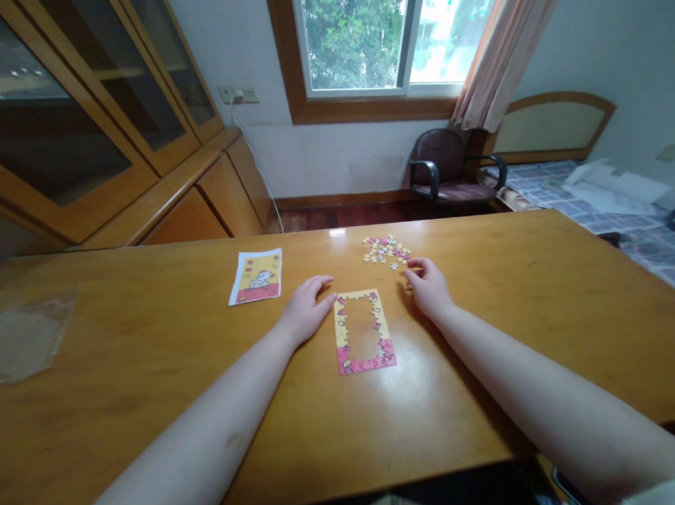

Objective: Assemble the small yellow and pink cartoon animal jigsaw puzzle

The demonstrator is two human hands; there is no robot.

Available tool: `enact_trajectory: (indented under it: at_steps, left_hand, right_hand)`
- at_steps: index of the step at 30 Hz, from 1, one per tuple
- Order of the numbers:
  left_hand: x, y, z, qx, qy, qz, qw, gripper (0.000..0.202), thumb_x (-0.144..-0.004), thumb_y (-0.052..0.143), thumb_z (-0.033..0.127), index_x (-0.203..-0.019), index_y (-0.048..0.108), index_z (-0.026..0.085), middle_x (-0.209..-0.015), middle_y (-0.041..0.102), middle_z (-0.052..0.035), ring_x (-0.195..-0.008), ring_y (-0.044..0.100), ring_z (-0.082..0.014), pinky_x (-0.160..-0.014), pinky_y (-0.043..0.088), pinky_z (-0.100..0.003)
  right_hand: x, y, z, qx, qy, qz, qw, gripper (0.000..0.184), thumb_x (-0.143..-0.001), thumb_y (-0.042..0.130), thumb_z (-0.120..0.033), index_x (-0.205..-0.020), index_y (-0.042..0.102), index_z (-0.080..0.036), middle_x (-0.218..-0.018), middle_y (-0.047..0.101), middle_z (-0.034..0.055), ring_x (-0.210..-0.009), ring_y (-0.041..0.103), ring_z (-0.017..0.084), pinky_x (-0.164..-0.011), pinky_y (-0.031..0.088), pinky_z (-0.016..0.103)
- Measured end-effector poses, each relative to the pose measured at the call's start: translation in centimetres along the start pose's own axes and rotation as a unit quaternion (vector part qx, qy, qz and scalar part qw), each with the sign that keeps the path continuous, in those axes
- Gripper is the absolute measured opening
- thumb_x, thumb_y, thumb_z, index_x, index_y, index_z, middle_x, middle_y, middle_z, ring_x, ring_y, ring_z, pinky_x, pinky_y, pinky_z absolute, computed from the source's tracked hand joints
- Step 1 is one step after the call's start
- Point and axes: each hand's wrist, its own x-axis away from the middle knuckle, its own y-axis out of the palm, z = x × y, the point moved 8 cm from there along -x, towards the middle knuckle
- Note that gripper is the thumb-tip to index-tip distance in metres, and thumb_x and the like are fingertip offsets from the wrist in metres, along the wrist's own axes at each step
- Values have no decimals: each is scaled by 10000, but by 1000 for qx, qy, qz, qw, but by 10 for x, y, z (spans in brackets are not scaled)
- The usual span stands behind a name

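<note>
On the wooden table lies the border of a jigsaw puzzle (342, 334), joined into a rectangle, yellow above and pink below, with bare tabletop inside it. My left hand (307, 309) rests by its upper left corner, fingers stretched out and holding nothing. Beyond the border is a loose heap of puzzle pieces (384, 246), yellow, pink and white. My right hand (428, 283) is at the heap's near right edge, its fingers loosely bent and apart, with no piece visible in them. Left of the border lies a picture card (257, 276) showing a white animal on yellow and pink.
A clear plastic bag (23, 340) lies at the table's left side. Past the far edge stand a wooden cabinet (197, 208) on the left, an office chair (446, 166) under the window, and a bed (608, 190) on the right.
</note>
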Motion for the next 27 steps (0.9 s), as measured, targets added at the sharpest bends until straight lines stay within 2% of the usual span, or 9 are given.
enact_trajectory:
  at_steps: [3,6,9,11,14,17,21,24,27]
  left_hand:
    - [-20,-2,-20,155,-81,40,984,360,-792,547,438,-976,658,149,-1024,686,-95,-940,617,-206,-859,481,-335]
    - [-35,-10,-42,324,-148,142,924,299,-721,565,421,-836,638,155,-744,632,-31,-566,505,-103,-524,392,-230]
    - [-39,-17,-49,410,-153,245,865,222,-701,545,388,-777,580,182,-586,474,50,-438,335,-64,-445,267,-204]
    - [-41,-12,-45,365,-175,217,888,196,-713,531,381,-746,576,194,-518,406,68,-426,318,-79,-438,239,-213]
    - [-46,-4,-26,196,-151,131,960,195,-715,539,358,-703,629,186,-615,572,14,-588,502,-129,-547,358,-239]
    - [-47,-1,-19,94,-137,87,982,247,-761,492,375,-730,652,190,-714,656,-12,-737,586,-184,-660,411,-275]
    - [-49,2,-18,57,-115,53,990,284,-791,467,403,-766,657,194,-806,695,-26,-832,614,-210,-733,427,-291]
    - [-49,1,-19,51,-118,53,990,285,-795,463,402,-775,658,194,-814,697,-27,-846,617,-214,-744,428,-292]
    - [-48,1,-17,48,-121,51,990,283,-795,464,397,-786,662,194,-820,699,-29,-852,619,-217,-746,429,-294]
  right_hand:
    - [-21,-2,-9,46,-20,30,998,335,-751,509,-366,-973,628,-144,-872,666,80,-757,617,210,-757,517,390]
    - [-28,1,-21,109,-53,26,992,303,-772,451,-290,-947,651,-143,-857,677,87,-809,624,227,-803,504,397]
    - [-17,18,-47,192,-208,-42,958,363,-826,437,-279,-1092,644,-142,-1083,669,129,-1034,599,249,-959,446,408]
    - [-4,33,-55,244,-287,-108,920,464,-873,445,-341,-1276,561,-143,-1333,557,135,-1251,484,255,-1092,331,409]
    - [1,47,-48,315,-261,-167,897,716,-877,471,-471,-1475,310,-110,-1536,293,140,-1428,240,280,-1166,188,459]
    - [4,57,-43,344,-238,-218,882,800,-889,440,-512,-1520,163,-107,-1566,195,128,-1452,166,269,-1178,131,479]
    - [9,57,-45,359,-226,-241,873,766,-896,440,-519,-1504,230,-104,-1541,264,145,-1429,243,282,-1172,135,498]
    - [9,48,-51,352,-233,-212,881,672,-914,433,-493,-1464,334,-121,-1489,384,144,-1390,332,267,-1174,135,491]
    - [5,38,-55,347,-237,-168,892,645,-918,432,-493,-1454,352,-144,-1493,387,118,-1415,279,263,-1177,114,493]
